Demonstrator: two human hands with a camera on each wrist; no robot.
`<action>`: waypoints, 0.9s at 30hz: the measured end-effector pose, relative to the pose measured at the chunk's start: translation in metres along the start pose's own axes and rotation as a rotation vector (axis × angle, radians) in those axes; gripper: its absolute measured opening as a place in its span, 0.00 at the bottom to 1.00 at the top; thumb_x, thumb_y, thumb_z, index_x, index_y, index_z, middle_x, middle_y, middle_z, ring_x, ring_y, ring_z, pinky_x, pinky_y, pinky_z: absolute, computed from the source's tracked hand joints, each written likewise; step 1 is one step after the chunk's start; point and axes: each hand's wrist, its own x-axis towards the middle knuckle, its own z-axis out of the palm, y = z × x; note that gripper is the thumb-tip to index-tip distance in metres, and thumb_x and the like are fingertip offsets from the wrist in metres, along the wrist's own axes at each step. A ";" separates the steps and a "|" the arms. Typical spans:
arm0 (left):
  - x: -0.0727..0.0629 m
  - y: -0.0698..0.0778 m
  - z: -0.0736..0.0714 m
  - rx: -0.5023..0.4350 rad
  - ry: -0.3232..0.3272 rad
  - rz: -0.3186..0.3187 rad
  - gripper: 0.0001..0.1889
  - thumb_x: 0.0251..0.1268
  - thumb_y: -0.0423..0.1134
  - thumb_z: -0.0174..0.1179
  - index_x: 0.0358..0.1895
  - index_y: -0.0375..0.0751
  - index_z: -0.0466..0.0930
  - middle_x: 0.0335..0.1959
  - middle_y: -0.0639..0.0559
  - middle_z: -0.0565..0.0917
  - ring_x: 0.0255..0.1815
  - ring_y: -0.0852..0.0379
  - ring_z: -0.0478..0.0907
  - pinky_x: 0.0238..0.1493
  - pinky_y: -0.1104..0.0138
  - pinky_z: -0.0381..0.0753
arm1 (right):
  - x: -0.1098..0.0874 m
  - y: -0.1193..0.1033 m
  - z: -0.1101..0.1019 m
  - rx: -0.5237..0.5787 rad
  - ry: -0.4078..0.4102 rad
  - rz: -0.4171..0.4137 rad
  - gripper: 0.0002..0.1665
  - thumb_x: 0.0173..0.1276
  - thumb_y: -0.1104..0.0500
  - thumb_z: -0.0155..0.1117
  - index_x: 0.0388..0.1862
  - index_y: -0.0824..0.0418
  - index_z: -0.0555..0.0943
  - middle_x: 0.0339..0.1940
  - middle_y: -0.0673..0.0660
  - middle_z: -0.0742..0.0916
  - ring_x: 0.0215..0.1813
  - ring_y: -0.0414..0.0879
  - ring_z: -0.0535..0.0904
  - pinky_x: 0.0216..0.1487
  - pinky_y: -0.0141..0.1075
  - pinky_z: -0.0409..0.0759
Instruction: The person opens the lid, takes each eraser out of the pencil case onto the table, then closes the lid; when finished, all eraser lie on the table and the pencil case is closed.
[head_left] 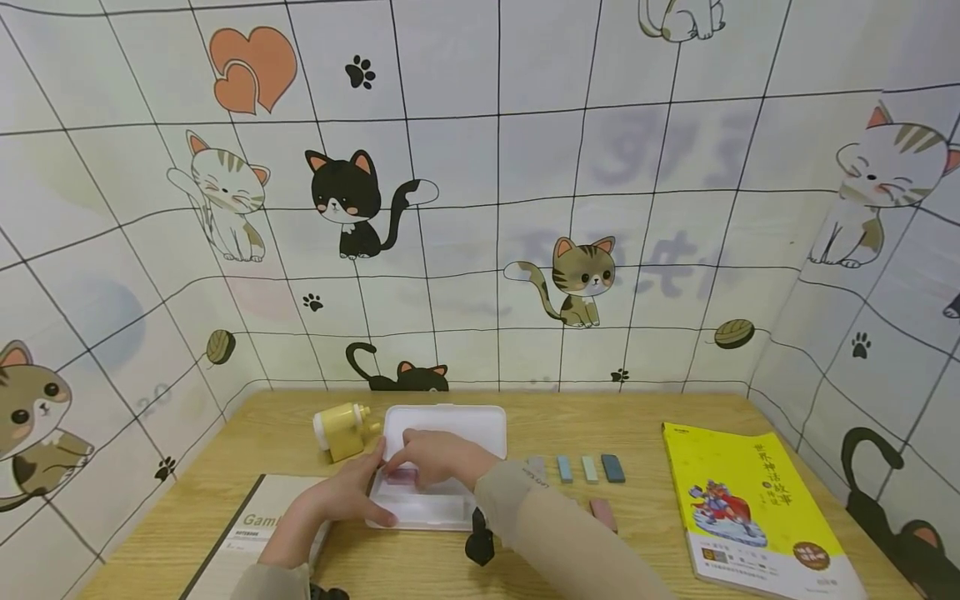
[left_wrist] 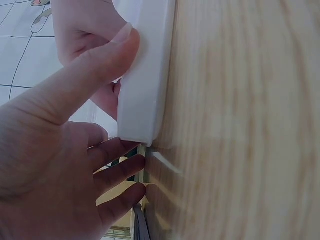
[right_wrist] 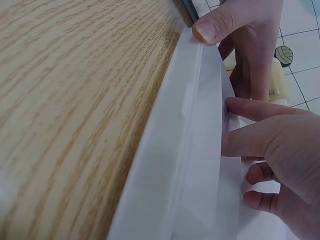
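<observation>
A white plastic case (head_left: 450,527) lies open with its lid (head_left: 480,421) folded back. My left hand (head_left: 341,500) holds the case's left end. Its thumb presses the front rim in the left wrist view, and its fingers reach along the end wall. Inside the case, my right hand (head_left: 442,457) pinches a small pink block (head_left: 401,477) at the left, between thumb and index finger. From the right wrist view, that block is mostly hidden behind the case's inner wall and the fingers (right_wrist: 250,144).
Right of the case lie small blocks: light blue (head_left: 564,469), pale green (head_left: 589,469), dark blue (head_left: 612,468), and pink (head_left: 603,514). A notebook (head_left: 240,517) sits left, a yellow container (head_left: 341,432) behind it. A yellow book (head_left: 750,500) lies right.
</observation>
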 end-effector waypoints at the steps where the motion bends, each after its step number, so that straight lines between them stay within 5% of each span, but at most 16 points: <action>1: 0.000 0.000 0.000 -0.002 -0.001 0.002 0.66 0.41 0.48 0.78 0.74 0.23 0.38 0.72 0.25 0.54 0.73 0.31 0.50 0.69 0.40 0.49 | 0.000 0.000 0.000 0.003 0.001 0.001 0.34 0.54 0.64 0.75 0.58 0.35 0.82 0.35 0.46 0.73 0.32 0.37 0.68 0.34 0.26 0.68; 13: 0.002 0.000 0.001 0.000 -0.001 -0.008 0.66 0.40 0.49 0.78 0.74 0.24 0.38 0.72 0.26 0.55 0.73 0.31 0.49 0.69 0.39 0.48 | -0.007 0.003 -0.003 0.007 0.013 -0.011 0.27 0.56 0.60 0.75 0.53 0.38 0.83 0.36 0.45 0.74 0.33 0.36 0.70 0.39 0.26 0.71; 27: -0.003 0.005 0.000 -0.009 0.013 -0.029 0.66 0.38 0.48 0.79 0.74 0.22 0.40 0.71 0.25 0.56 0.73 0.30 0.49 0.68 0.38 0.49 | -0.040 0.011 -0.022 0.070 0.036 -0.065 0.25 0.58 0.58 0.73 0.55 0.41 0.81 0.42 0.45 0.79 0.43 0.35 0.75 0.48 0.25 0.73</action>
